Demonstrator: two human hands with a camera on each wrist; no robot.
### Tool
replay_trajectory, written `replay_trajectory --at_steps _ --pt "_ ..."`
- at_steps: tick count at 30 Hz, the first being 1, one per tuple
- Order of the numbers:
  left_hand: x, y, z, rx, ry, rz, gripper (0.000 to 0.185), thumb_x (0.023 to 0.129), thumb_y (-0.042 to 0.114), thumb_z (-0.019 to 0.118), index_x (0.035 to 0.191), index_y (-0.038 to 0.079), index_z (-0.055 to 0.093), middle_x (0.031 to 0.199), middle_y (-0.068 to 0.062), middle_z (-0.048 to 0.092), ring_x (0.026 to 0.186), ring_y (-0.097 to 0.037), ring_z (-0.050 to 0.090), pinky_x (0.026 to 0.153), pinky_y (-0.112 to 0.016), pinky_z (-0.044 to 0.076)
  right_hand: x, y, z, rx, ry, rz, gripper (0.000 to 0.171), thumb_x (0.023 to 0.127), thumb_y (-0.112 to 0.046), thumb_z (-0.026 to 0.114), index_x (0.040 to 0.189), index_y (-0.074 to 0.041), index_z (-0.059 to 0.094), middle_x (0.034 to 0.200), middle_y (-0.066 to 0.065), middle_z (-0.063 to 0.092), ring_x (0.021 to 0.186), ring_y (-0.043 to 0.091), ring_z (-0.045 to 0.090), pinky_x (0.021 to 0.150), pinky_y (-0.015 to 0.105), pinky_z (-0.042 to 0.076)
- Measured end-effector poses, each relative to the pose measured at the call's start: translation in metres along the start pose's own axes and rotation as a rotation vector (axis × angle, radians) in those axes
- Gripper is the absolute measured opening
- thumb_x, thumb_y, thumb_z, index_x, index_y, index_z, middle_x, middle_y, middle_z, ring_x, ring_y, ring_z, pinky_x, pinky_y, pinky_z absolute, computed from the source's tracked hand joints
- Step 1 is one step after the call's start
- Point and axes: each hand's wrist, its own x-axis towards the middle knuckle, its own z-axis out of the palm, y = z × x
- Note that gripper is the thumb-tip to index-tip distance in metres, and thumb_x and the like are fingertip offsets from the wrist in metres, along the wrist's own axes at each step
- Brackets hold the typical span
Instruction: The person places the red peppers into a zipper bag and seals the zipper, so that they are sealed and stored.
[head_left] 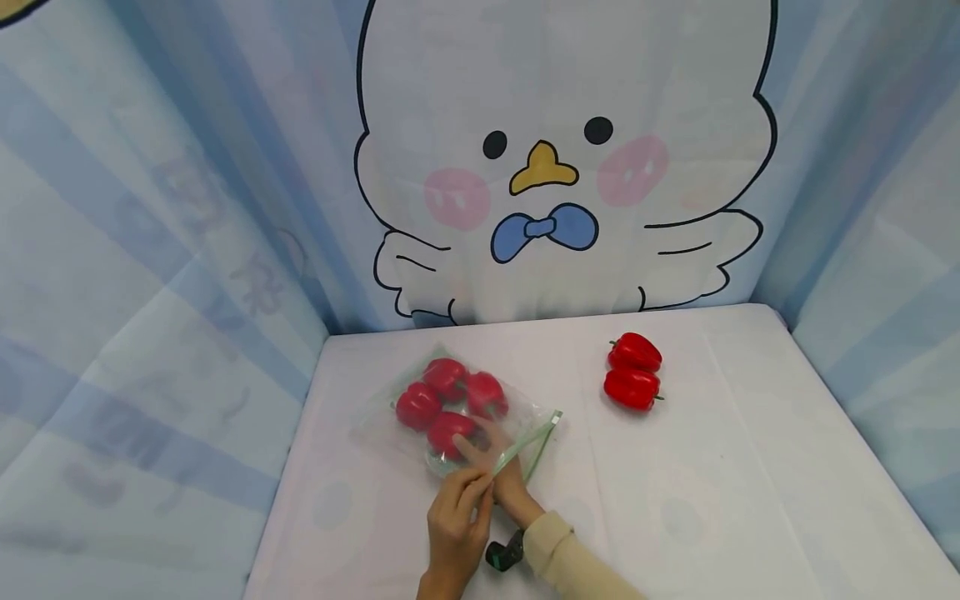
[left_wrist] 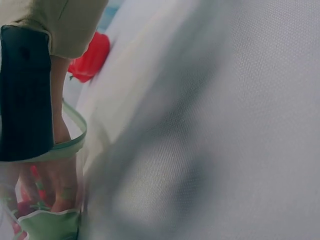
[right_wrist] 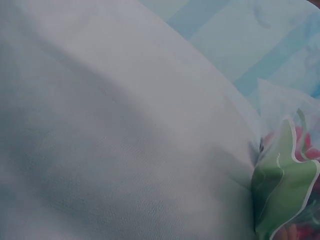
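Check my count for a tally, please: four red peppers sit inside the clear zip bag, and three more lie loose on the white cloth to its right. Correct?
Not quite. The head view shows two loose red peppers, not three, lying close together on the white cloth to the right of the zip bag. The four peppers in the bag are as you say.

The room is bright with soft, even light. Up close, both wrist views are blurry, and big grey shadows lie across the white surface [right_wrist: 125, 150].
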Motion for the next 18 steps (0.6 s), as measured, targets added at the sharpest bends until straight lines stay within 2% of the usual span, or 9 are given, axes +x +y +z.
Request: replay_trajectory --at_steps 3,8,12,15,18 --pt "-0.0005 -0.0001 -0.0003 -0.009 -0.002 0.001 0.018 0.103 0.01 0.063 0.094 0.0 0.075 0.094 -0.013 0.072 0.081 -0.023 0.069 0.072 -0.03 0.056 0.0042 0.001 0.0045 0.057 -0.022 0.052 0.056 0.098 -0.038 0.071 0.137 0.001 0.062 0.135 0.022 0.067 0.12 0.038 0.067 0.098 0.048 0.059" --pt "-0.0007 -0.0003 -0.0013 -0.017 0.002 0.007 0.019 0.103 0.011 0.063 0.094 0.0 0.075 0.093 -0.012 0.072 0.08 -0.023 0.069 0.071 -0.03 0.056 0.0066 0.0028 0.0096 0.09 -0.032 0.09 0.056 0.098 -0.035 0.072 0.138 0.002 0.062 0.137 0.023 0.066 0.123 0.039 0.066 0.101 0.051 0.058" --pt "0.0008 -0.0003 -0.0016 -0.023 0.011 0.017 0.019 0.103 0.01 0.063 0.092 -0.001 0.075 0.092 -0.013 0.071 0.079 -0.023 0.069 0.069 -0.029 0.055 0.006 -0.0038 0.0086 0.141 -0.064 0.087 0.056 0.098 -0.027 0.071 0.14 0.008 0.058 0.141 0.028 0.062 0.127 0.045 0.063 0.104 0.059 0.054" --pt "0.002 -0.0004 -0.0017 -0.029 0.014 0.022 0.019 0.102 0.009 0.063 0.092 -0.001 0.074 0.092 -0.013 0.071 0.079 -0.024 0.069 0.069 -0.029 0.055 0.0061 -0.0044 0.0081 0.151 -0.094 0.07 0.058 0.1 -0.025 0.07 0.143 0.01 0.054 0.145 0.029 0.059 0.132 0.045 0.059 0.107 0.057 0.053" --pt "0.003 -0.0011 -0.0019 -0.035 0.016 0.029 0.018 0.102 0.009 0.064 0.091 -0.001 0.074 0.092 -0.013 0.071 0.08 -0.024 0.069 0.07 -0.029 0.055 0.0067 -0.0029 0.0077 0.156 -0.128 0.037 0.061 0.102 -0.026 0.067 0.147 0.011 0.05 0.147 0.031 0.056 0.129 0.045 0.061 0.104 0.052 0.056"
